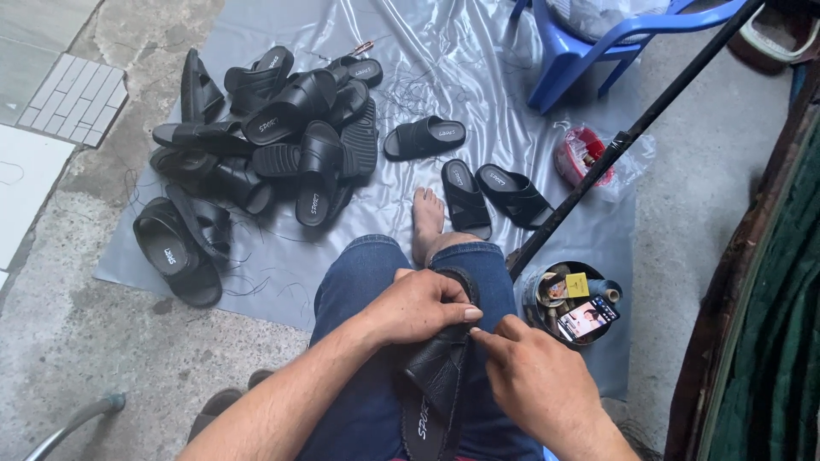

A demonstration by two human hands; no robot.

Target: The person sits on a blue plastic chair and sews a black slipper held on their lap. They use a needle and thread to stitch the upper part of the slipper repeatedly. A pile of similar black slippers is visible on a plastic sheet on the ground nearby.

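A black slide sandal [437, 384] lies lengthwise on my lap, over my blue jeans. My left hand [418, 305] grips its strap from above, fingers curled over the top edge. My right hand [534, 376] pinches the strap's right edge with thumb and forefinger, touching the sandal beside my left hand. Whether a needle or thread is held there is too small to tell. My bare foot [427, 218] rests on a grey plastic sheet [478, 68] ahead.
A heap of black sandals [273, 128] lies on the sheet at left, three loose sandals [465, 171] near my foot. A round tin [574, 303] with a phone and spools sits at right. A dark pole [632, 137], blue plastic chair [589, 43] and red bag [585, 154] stand beyond.
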